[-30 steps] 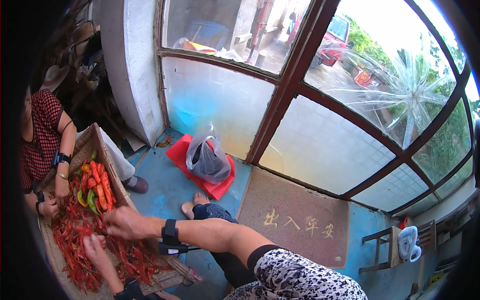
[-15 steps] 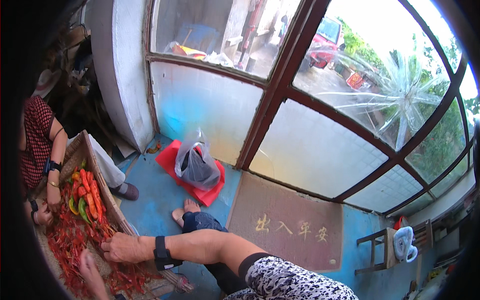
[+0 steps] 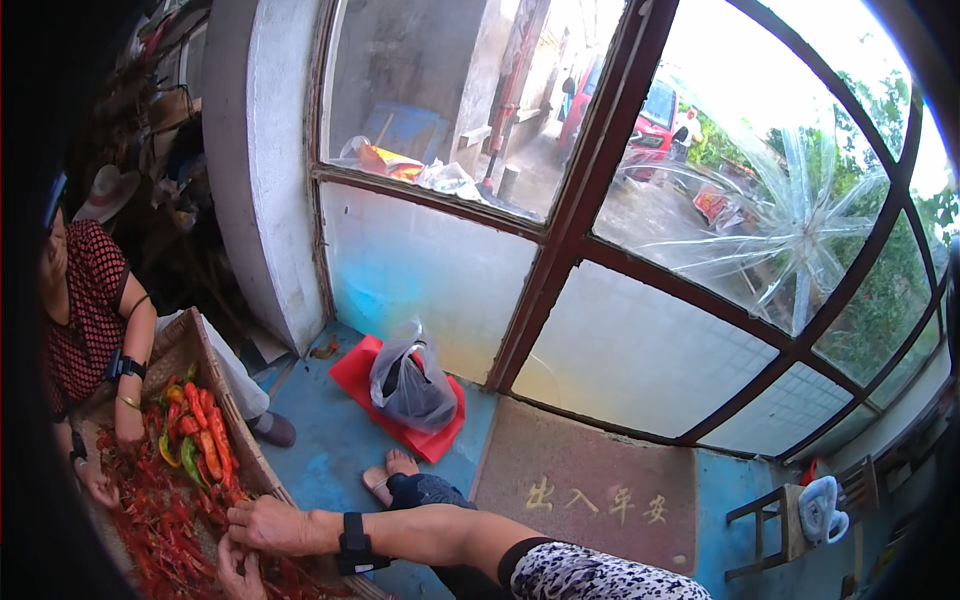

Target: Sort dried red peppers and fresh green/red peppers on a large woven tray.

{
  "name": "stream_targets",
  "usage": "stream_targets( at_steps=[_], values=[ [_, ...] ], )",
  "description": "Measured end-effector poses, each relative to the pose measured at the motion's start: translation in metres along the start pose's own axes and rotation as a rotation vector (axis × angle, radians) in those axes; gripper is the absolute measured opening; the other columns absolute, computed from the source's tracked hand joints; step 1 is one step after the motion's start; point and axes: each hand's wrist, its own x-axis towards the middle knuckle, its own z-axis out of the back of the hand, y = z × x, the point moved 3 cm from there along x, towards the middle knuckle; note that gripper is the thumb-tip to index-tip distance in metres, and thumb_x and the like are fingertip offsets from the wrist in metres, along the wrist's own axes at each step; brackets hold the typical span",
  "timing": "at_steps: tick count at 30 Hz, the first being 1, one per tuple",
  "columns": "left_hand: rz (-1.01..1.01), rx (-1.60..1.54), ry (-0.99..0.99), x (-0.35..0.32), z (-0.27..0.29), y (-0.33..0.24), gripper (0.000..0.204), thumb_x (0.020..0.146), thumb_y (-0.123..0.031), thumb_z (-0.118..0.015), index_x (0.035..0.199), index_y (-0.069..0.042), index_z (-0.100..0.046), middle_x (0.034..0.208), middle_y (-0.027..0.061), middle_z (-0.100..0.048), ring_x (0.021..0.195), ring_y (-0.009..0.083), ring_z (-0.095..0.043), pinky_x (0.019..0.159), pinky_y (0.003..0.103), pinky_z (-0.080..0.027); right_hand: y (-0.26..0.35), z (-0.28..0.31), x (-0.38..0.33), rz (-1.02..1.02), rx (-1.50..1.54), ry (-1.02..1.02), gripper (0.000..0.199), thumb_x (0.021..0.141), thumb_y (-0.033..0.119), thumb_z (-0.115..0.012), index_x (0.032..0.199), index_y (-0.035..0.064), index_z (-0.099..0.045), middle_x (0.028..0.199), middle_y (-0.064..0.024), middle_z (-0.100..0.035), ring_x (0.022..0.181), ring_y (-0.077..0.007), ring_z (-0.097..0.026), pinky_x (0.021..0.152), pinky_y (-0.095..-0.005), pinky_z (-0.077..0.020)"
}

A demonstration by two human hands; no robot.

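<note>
A woven basket [image 3: 257, 443] full of chili peppers lies at the lower left. Dried, shrivelled red chilies [image 3: 165, 520] are spread over its bottom, with plump fresh peppers [image 3: 207, 435] in red, orange and green heaped farther up. My right hand [image 3: 272, 525], a black band on its wrist, is over the dried chilies with curled fingers pressed together. My left hand [image 3: 238, 575] comes up from the lower edge, its bent fingertips close against those of the right. What the fingers pinch is too small or hidden to make out.
Across the basket a person in a checked red top [image 3: 95, 290] has both hands among the chilies. A plastic bag [image 3: 415, 385] sits on a red sheet [image 3: 350, 373] on the blue floor. Beyond are a brown mat [image 3: 585, 480], a wooden stool [image 3: 785, 515] and a cracked window [image 3: 800, 230].
My left hand has moved right, up to my right hand's fingers. The view has shifted, so the whole scene sits lower and farther right.
</note>
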Motion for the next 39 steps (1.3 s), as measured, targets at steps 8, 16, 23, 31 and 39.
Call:
stream_targets(
  at_steps=[8,16,23,31,39],
  values=[
    [-0.019,0.063,-0.065,0.005,-0.001,-0.002,0.04,0.091,-0.026,-0.056,0.119,0.001,-0.052,0.106,0.0175,-0.062,0.096,0.0263,-0.059,0.085,0.035,-0.044,-0.005,0.008,0.0,0.012,0.031,-0.016,0.018,0.071,0.016,-0.06,0.078,0.0023,-0.052,0.085,-0.0114,-0.05,0.08,-0.0273,-0.053,0.059,-0.0379,-0.0461],
    [-0.1,0.083,-0.093,0.001,0.004,-0.004,0.032,0.092,-0.023,-0.053,0.109,0.003,-0.057,0.099,0.015,-0.064,0.093,0.0247,-0.059,0.083,0.034,-0.045,-0.003,0.009,0.0,-0.013,0.009,-0.004,0.017,0.07,0.014,-0.059,0.079,0.0015,-0.052,0.086,-0.0131,-0.052,0.081,-0.0288,-0.055,0.062,-0.0378,-0.0471],
    [-0.082,-0.248,-0.158,-0.003,0.018,0.014,0.024,0.094,-0.019,-0.051,0.103,0.002,-0.058,0.088,0.0098,-0.062,0.076,0.0177,-0.058,0.07,0.028,-0.049,-0.006,0.003,0.0,-0.026,-0.041,0.054,0.02,0.07,0.014,-0.057,0.083,-0.0002,-0.05,0.085,-0.0142,-0.05,0.075,-0.0296,-0.055,0.055,-0.0388,-0.0463],
    [-0.082,-0.109,-0.577,-0.007,0.088,0.05,0.048,0.085,-0.04,-0.059,0.111,0.0,-0.053,0.101,0.0128,-0.054,0.083,0.0242,-0.054,0.069,0.034,-0.047,-0.01,0.004,0.002,-0.12,-0.029,-0.03,0.035,0.075,0.013,-0.054,0.106,-0.0027,-0.049,0.087,-0.0148,-0.051,0.077,-0.0301,-0.057,0.058,-0.0393,-0.0472],
    [0.093,-0.372,-0.628,-0.02,0.08,0.037,0.061,0.088,-0.032,-0.059,0.136,-0.003,-0.036,0.131,0.0179,-0.043,0.115,0.029,-0.046,0.093,0.038,-0.042,-0.021,0.01,-0.004,-0.071,-0.008,-0.092,0.03,0.076,0.014,-0.054,0.102,-0.0006,-0.05,0.086,-0.0135,-0.05,0.076,-0.0313,-0.057,0.061,-0.0406,-0.0476]
  ],
)
